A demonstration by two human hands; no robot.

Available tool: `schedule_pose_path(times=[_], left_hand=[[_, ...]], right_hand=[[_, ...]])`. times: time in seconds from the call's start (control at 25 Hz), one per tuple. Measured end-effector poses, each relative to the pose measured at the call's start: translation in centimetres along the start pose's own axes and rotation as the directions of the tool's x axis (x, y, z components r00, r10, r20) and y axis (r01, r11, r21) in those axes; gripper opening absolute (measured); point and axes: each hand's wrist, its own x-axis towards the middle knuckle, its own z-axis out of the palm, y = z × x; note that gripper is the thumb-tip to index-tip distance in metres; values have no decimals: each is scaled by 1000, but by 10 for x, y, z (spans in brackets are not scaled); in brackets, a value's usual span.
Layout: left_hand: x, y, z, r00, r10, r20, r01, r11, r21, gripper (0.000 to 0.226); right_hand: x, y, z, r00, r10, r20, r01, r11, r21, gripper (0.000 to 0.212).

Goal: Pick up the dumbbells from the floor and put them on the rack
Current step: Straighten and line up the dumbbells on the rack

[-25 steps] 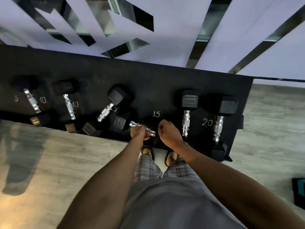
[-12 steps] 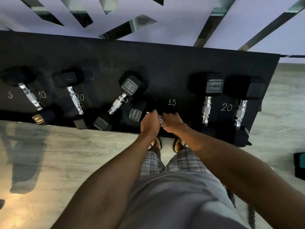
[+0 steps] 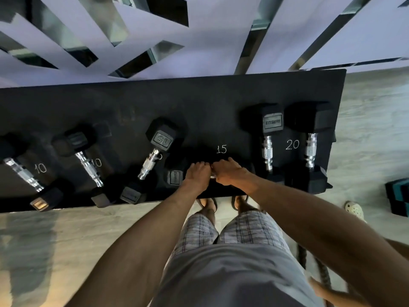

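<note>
I see both arms stretched down. My left hand point(image 3: 198, 173) and right hand point(image 3: 229, 173) grip the handle of the dumbbell point(image 3: 176, 177) side by side at the front edge of the rack point(image 3: 199, 107), just below the 15 mark point(image 3: 221, 149).

The rack point(image 3: 199, 103) is matt black with white numerals point(image 3: 292, 144); each dumbbell point(image 3: 148, 165) is black with a bright silver handle point(image 3: 266, 151). The floor point(image 3: 66, 240) shows pale grey-beige wood grain, and the wall point(image 3: 221, 29) is pale lilac crossed by dark mirrored strips. The shorts point(image 3: 250, 229) are grey-and-white check with dark lines, the shirt point(image 3: 232, 278) plain grey, the block point(image 3: 398, 198) teal and black, the clog point(image 3: 355, 210) white.
</note>
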Motion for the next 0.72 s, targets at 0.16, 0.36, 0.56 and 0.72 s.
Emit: schedule_pose_path(times=[0.16, 0.36, 0.56, 0.72], left_hand=[[6, -8, -8, 995, -94, -15, 90, 976, -199, 40], [18, -19, -18, 975, -217, 51, 215, 858, -467, 41], [22, -23, -14, 955, -248, 159, 294, 757, -584, 43], [22, -25, -15, 959, -219, 180, 283, 764, -580, 41]], right_hand=[[6, 0, -32, 998, -50, -31, 44, 984, -175, 21], [13, 4, -63, 974, -146, -171, 88, 948, -306, 11], [-23, 40, -40, 581, 168, -797, 109, 954, 280, 26], [-52, 39, 4, 487, 631, -604, 14, 686, 728, 39]])
